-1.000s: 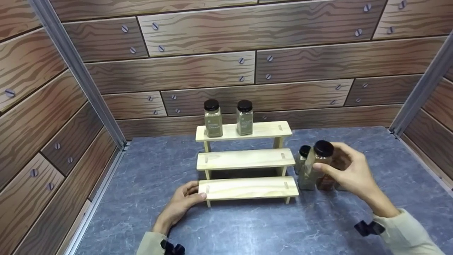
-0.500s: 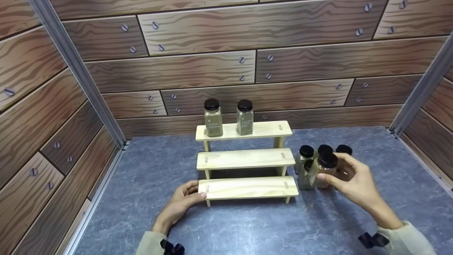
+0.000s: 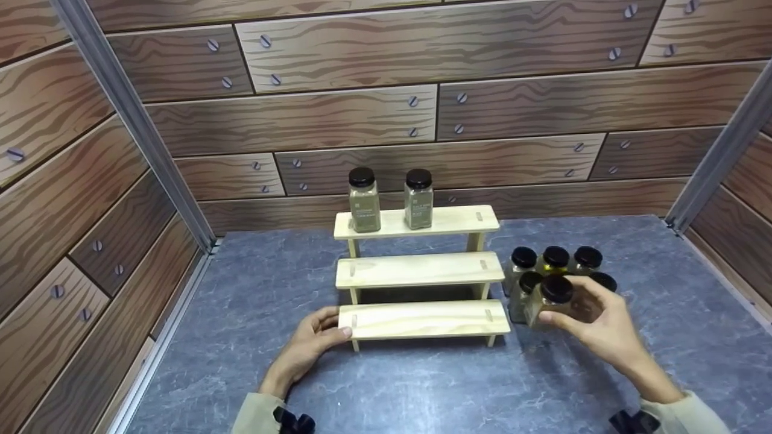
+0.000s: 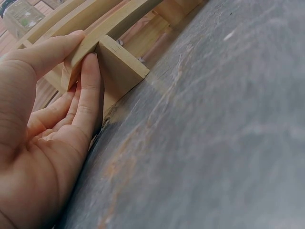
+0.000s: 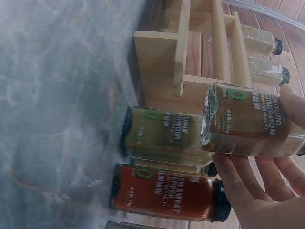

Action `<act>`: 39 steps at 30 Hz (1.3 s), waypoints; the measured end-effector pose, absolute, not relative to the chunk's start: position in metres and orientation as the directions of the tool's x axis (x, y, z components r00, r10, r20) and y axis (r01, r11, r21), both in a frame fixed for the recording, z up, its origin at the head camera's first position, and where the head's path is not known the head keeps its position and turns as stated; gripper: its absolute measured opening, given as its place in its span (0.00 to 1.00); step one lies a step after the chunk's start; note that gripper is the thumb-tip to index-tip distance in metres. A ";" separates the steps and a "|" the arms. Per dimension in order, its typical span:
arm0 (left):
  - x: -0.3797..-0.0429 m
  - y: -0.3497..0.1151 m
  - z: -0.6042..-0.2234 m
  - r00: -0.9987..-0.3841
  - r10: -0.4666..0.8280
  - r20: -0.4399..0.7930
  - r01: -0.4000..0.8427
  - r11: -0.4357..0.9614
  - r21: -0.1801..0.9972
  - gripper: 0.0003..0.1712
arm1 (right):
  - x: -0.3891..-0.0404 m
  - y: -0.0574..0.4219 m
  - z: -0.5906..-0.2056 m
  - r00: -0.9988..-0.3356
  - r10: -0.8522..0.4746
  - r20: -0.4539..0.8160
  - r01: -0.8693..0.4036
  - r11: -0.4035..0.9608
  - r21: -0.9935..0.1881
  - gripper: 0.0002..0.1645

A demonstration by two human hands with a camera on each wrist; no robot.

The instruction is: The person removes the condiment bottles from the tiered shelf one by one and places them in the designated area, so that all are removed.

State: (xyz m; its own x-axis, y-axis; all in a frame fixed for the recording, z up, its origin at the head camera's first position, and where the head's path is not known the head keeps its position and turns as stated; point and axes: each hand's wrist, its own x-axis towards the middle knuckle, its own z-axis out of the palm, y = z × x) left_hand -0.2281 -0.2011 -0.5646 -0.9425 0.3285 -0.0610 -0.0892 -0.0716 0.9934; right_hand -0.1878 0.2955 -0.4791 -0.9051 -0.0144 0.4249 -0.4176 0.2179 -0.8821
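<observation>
My right hand [image 3: 603, 316] grips a glass jar of ground cinnamon [image 5: 248, 119] with a black lid, thumb on one side and fingers on the other. In the right wrist view its base is higher than the bases of the cumin powder jar [image 5: 164, 136] and the red sweet pepper jar [image 5: 162, 191] beside it. My left hand [image 3: 307, 340] pinches the left end of the lowest step of a three-tier wooden rack [image 3: 422, 319], its thumb on top and fingers below. On the top step stand two upright spice jars [image 3: 365, 208].
Several more black-lidded jars [image 3: 555, 258] stand grouped right of the rack, partly hidden behind my right hand. The dark marbled tabletop [image 3: 386, 392] reaches back to a wood-print wall [image 3: 338, 120], with metal posts [image 3: 132, 120] at the corners.
My right hand has moved down and slightly toward me with the cinnamon jar, which stands less tilted. More lids of the grouped jars show behind it. My left hand has stayed on the rack.
</observation>
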 end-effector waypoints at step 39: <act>-0.228 -0.202 -0.565 -0.944 0.326 -0.054 -0.082 -0.074 0.994 0.38 | -0.187 0.296 -0.519 -0.957 -0.053 0.284 -0.281 0.403 -0.871 0.36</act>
State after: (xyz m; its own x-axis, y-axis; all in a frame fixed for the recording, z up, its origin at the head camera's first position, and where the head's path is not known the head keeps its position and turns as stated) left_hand -0.2278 -0.2020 -0.5654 -0.9440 0.3256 -0.0542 -0.0825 -0.0736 0.9939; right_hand -0.1874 0.2963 -0.5188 -0.9574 -0.0529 0.2839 -0.2806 0.4028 -0.8712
